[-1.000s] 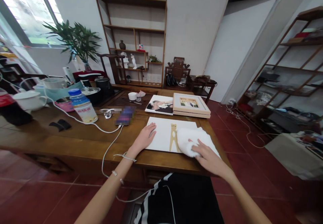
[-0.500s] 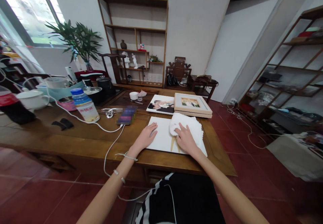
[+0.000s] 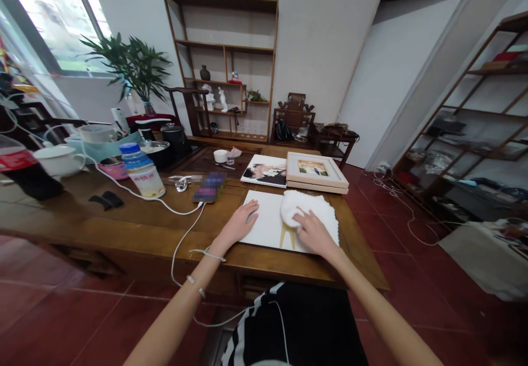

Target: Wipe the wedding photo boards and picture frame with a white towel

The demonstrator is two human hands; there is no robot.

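Observation:
A white board (image 3: 268, 224) with a tan strut on it lies flat near the front edge of the wooden table (image 3: 124, 223). My left hand (image 3: 241, 225) rests palm down on the board's left edge, fingers stretched out. My right hand (image 3: 312, 232) presses a folded white cloth (image 3: 307, 209) onto the board's right half, fingers lying over the cloth. Just behind the board lie a light wooden picture frame (image 3: 313, 171) and a loose photo print (image 3: 264, 170).
A white cable (image 3: 181, 239) runs from a phone (image 3: 209, 186) over the table edge. Further left stand a plastic bottle (image 3: 142, 171), black pads (image 3: 108, 199), a bowl (image 3: 60, 159), a dark bottle (image 3: 22, 171) and a kettle (image 3: 173, 137). Shelving lines the back and right walls.
My right hand slid the cloth from the board's near right corner up and left across the board, then slightly back. The left hand stayed on the board's left edge.

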